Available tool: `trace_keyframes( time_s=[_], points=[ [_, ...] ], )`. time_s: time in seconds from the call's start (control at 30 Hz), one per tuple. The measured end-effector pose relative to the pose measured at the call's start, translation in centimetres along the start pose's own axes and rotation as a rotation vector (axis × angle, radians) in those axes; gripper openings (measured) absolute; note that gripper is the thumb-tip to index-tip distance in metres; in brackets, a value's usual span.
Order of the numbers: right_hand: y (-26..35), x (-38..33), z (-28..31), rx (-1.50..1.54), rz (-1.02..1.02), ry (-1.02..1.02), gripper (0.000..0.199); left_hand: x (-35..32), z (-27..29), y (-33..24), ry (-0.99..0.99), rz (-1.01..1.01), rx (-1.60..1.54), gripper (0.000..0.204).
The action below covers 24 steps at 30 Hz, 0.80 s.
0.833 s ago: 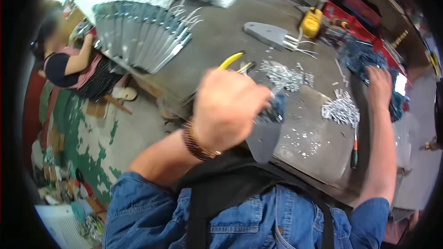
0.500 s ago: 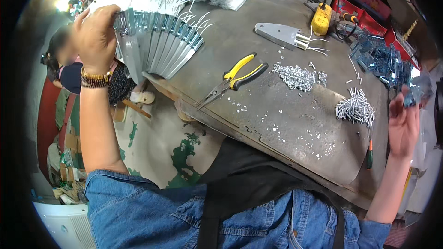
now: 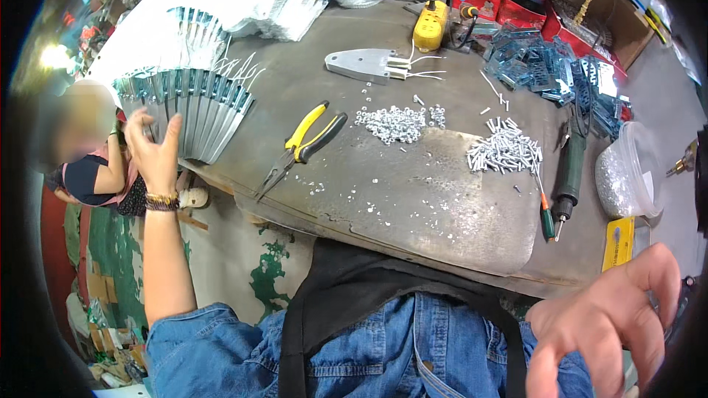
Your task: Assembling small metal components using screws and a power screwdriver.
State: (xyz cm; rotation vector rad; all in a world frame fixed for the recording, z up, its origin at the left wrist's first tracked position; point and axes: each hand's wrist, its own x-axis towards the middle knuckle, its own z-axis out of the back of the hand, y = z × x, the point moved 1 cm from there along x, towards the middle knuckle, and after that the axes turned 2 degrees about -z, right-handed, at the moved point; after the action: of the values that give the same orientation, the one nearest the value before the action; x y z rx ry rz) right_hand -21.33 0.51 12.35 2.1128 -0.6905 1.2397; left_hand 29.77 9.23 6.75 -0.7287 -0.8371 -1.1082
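Note:
At the left, my left hand (image 3: 156,149) is raised with thumb and fingers apart and nothing visible between them. It is right beside a fanned row of grey tapered pieces (image 3: 195,114) with blue-green ends and white wires; contact cannot be made out. Low at the right, my right hand (image 3: 608,320) is close to the camera, its bent fingers spread and no object visible in them. A single grey tapered piece (image 3: 360,65) with white wires lies at the table's middle back. Yellow-and-black long-nose pliers (image 3: 301,149) lie open before the row.
Small nuts (image 3: 394,124) and screws (image 3: 505,147) lie in piles. Beyond are blue translucent plastic parts (image 3: 535,63) and a yellow power socket (image 3: 431,26). An electric screwdriver (image 3: 569,169), a green-and-orange screwdriver (image 3: 546,217) and a clear tub (image 3: 627,169) stand rightward. A person (image 3: 96,169) sits at left.
My left hand has come off the end of the fanned row, its fingers now parted. My right hand has moved down toward me; the blue part it held no longer shows. The view has turned rightward.

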Motion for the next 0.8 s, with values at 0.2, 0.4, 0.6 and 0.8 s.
trace_keyframes(
  time_s=[0.2,0.4,0.6,0.8],
  points=[
    [-0.7,0.5,-1.2,0.086,-0.129,-0.093,0.006,-0.8,-0.4,3.4,0.151,0.331,-0.138,0.051],
    [-1.2,-0.3,-1.3,0.062,-0.001,-0.087,0.005,-1.0,-1.3,3.3,0.093,0.304,-0.174,0.055],
    [-0.7,-0.8,-2.4,0.112,-0.007,-0.129,0.008,-2.1,-0.2,4.5,0.047,0.353,-0.247,0.053],
    [0.3,1.2,-2.2,0.175,-0.231,-0.337,0.027,-0.3,-3.1,-15.2,0.162,-0.384,-0.362,0.046]
  ],
)
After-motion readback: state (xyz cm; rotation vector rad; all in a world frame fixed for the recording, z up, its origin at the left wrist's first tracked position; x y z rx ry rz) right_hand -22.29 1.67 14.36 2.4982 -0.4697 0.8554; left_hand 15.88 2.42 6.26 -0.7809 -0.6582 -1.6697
